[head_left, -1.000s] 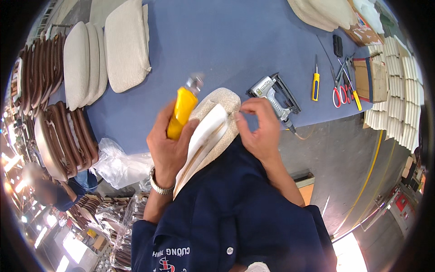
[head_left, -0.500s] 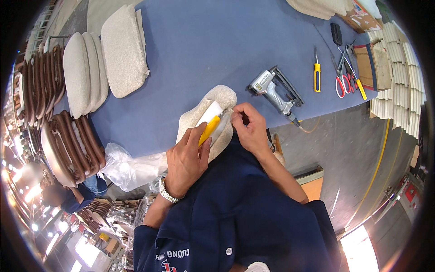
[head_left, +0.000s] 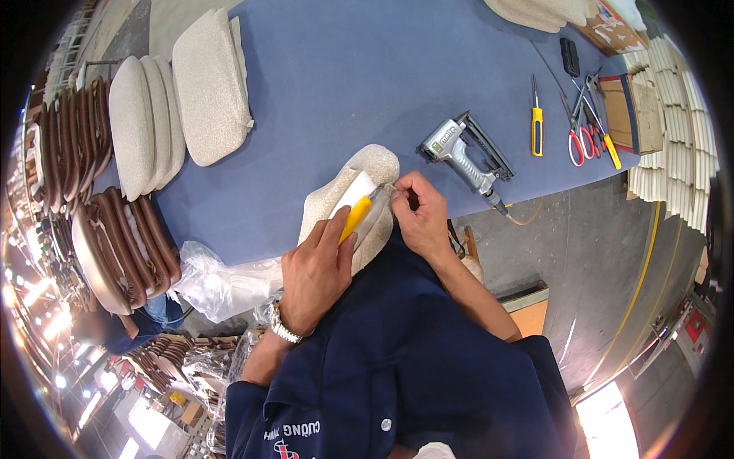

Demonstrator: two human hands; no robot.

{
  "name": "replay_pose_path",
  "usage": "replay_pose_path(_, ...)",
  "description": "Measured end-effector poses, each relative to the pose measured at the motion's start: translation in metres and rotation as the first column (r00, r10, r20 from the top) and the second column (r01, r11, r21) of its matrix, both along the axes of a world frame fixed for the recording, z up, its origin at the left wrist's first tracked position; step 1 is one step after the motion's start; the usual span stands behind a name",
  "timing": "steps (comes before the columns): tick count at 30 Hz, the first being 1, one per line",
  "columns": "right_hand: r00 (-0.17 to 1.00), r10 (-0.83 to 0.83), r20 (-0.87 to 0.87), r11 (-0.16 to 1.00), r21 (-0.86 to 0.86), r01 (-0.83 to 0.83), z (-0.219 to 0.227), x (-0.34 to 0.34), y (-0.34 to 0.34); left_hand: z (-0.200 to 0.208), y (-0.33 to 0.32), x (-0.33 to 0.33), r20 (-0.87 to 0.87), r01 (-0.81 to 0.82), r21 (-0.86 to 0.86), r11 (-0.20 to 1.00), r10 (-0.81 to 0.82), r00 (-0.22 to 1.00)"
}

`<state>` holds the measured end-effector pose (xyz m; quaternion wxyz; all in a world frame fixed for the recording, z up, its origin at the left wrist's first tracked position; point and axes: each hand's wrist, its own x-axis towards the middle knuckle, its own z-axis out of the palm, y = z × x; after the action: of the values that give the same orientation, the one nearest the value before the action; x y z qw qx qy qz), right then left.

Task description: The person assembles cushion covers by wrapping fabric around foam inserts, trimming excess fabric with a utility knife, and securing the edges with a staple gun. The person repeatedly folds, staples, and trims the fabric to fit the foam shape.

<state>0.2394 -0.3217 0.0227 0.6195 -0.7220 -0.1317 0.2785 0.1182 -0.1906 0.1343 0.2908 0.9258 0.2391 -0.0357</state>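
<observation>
My left hand (head_left: 317,271) grips a yellow-handled utility knife (head_left: 356,216), its blade end pointing up toward the edge of a beige fabric-covered seat cushion (head_left: 365,164). The cushion rests tilted against my body at the near edge of the blue table (head_left: 321,84). My right hand (head_left: 419,214) pinches the fabric at the cushion's right edge, right beside the knife tip. Both hands almost touch over the cushion's white underside.
A grey pneumatic staple gun (head_left: 462,157) lies just right of the cushion. A yellow screwdriver (head_left: 537,126), red scissors (head_left: 577,138) and other tools lie further right. Beige cushions (head_left: 206,88) stack at the back left, brown seat shells (head_left: 122,245) at the left, crumpled plastic wrap (head_left: 222,283) below.
My left hand brought the knife down from raised above the cushion and laid its blade at the fabric edge. My right hand stayed pinching the fabric.
</observation>
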Motion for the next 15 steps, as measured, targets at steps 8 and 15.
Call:
replay_pose_path(8,1.0,0.016,-0.012,1.0,0.003,-0.016,0.001,0.001,0.001,-0.008,0.0,-0.006,0.046,0.01,0.054,0.998,-0.012,0.999)
replay_pose_path(15,1.0,0.017,-0.02,1.0,-0.002,-0.017,0.002,0.003,0.001,-0.01,-0.002,-0.003,0.038,0.049,0.129,0.99,-0.054,0.998)
